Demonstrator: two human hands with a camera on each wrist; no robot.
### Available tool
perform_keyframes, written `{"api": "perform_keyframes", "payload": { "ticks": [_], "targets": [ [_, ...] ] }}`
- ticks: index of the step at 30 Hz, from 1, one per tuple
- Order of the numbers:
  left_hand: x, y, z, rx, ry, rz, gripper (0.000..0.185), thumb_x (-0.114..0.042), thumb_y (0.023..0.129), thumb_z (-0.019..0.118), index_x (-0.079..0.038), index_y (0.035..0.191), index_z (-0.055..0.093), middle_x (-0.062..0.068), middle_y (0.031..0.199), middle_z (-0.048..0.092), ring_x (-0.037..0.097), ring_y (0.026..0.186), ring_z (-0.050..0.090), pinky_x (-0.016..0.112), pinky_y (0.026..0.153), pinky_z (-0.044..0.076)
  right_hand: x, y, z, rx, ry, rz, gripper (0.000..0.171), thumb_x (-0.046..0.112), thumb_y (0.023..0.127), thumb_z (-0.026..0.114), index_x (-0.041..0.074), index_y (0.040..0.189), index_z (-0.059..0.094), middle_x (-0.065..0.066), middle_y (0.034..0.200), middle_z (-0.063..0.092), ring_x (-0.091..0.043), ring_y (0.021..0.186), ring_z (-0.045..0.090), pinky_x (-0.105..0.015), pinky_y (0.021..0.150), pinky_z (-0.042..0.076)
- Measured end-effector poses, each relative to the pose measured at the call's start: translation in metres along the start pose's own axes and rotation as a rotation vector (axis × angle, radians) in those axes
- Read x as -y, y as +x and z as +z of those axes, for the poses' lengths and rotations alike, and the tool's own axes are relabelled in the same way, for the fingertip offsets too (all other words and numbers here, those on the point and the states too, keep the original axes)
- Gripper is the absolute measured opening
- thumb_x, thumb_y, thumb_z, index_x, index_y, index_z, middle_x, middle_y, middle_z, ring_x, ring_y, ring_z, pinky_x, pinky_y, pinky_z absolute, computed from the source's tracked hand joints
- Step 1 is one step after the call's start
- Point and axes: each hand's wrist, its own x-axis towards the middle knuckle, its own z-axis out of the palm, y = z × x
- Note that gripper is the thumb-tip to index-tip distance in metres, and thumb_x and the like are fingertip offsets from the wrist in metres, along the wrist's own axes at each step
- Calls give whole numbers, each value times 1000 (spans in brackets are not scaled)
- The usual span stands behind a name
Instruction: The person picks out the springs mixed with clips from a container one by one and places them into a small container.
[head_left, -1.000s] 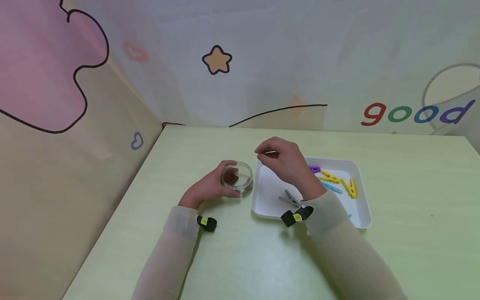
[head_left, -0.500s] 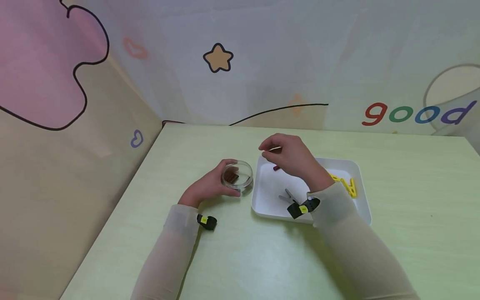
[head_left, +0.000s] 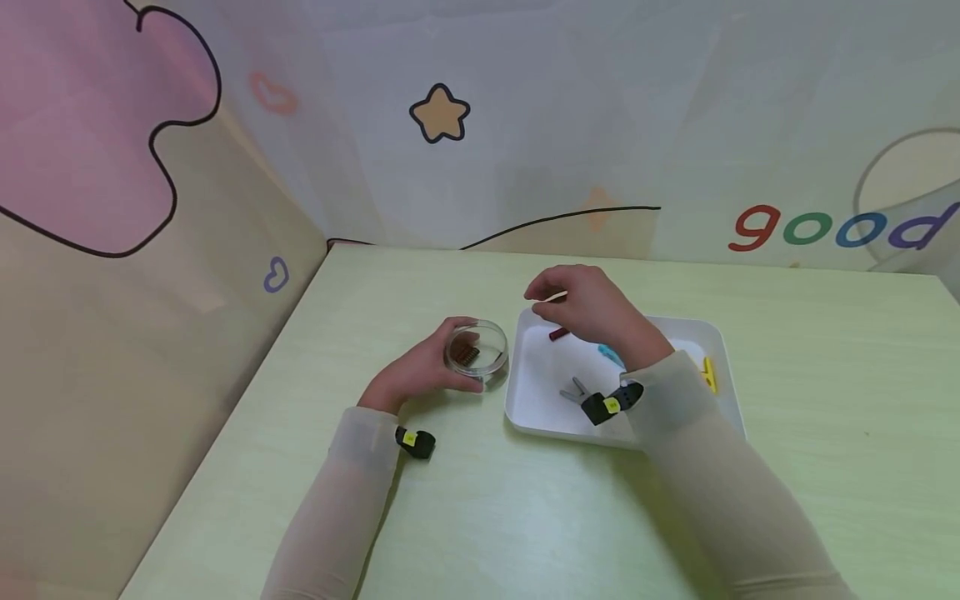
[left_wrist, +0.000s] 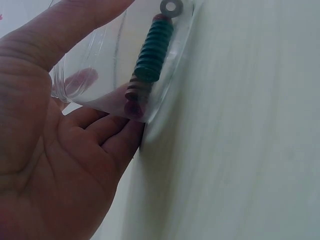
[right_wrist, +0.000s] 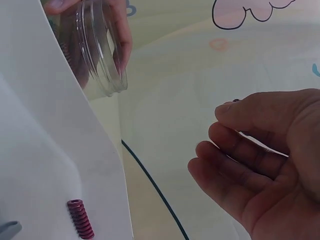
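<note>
I see my left hand (head_left: pixel 420 375) curled around the clear round dish (head_left: pixel 477 349), fingers and thumb wrapped on its wall, holding it down on the green table (head_left: pixel 480 517) just left of the white tray (head_left: pixel 534 417). Inside the dish lies a coil spring (left_wrist: pixel 150 60), green along most of its length and dark red at one end, with a small metal washer (left_wrist: pixel 171 6) beside it against the glass.

My right hand (head_left: pixel 592 312) hovers over the tray's far left corner, fingers loosely bent and apart. The wrist view shows the palm bare; from the head view something thin and pale seems to sit at the fingertips, but I cannot tell whether this grip pinches anything.

In the tray, a dark red spring (head_left: pixel 558 334) lies near the far left corner, just below the right hand. A grey clothespin (head_left: pixel 573 390) rests nearer the front, a blue clothespin (head_left: pixel 611 356) shows beside my wrist, and a yellow clothespin (head_left: pixel 707 374) lies at the right side, partly hidden by my sleeve.
</note>
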Motion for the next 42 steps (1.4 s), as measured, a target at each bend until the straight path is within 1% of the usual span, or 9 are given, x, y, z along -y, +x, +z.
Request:
{"api": "perform_keyframes", "payload": {
  "ticks": [8,16,23,28,34,37,42],
  "targets": [
    [-1,0,0,2,0,10,93,-28,68,89,-32,141,31,1,142,51,17,132,46,40,115,32,-4,7,-1,55,-49,27,28,14,94,63,9,121,62,-11,123,62,-27,106,63,-39,75,59],
    [-2,-1,-1,3,-12,10,93,-26,69,89,-31,141,31,1,143,50,17,133,45,39,114,32,-8,13,0,87,-76,50,29,12,93,63,8,121,62,-13,125,62,-29,104,65,-40,80,58],
    [-2,-1,0,5,-23,13,92,-23,69,89,-29,141,31,2,143,50,18,133,45,40,115,32,-12,16,1,119,-87,66,32,11,93,62,5,124,60,-14,126,61,-32,104,67,-41,84,57],
    [-1,-1,0,3,-19,11,93,-23,69,89,-29,141,31,2,143,50,18,133,45,40,115,31,-18,19,3,133,-101,72,30,9,93,61,4,123,61,-15,125,62,-30,100,68,-40,86,56],
    [-2,-2,0,8,-13,16,93,-23,70,89,-28,142,30,4,144,49,20,134,44,41,115,31,-23,25,6,141,-160,74,30,10,92,62,5,121,62,-13,121,65,-26,93,71,-39,90,54],
    [-2,-3,0,9,-9,16,93,-22,70,88,-28,142,30,5,145,49,20,135,44,41,116,30,-26,25,7,144,-179,63,29,10,92,62,4,120,64,-12,118,67,-26,92,71,-40,91,53],
    [-3,-3,0,5,-7,21,93,-21,70,88,-28,142,30,5,144,49,20,135,44,41,115,31,-29,25,8,146,-192,63,27,10,91,63,6,117,65,-11,114,68,-25,93,68,-38,87,54]
  ]
}}
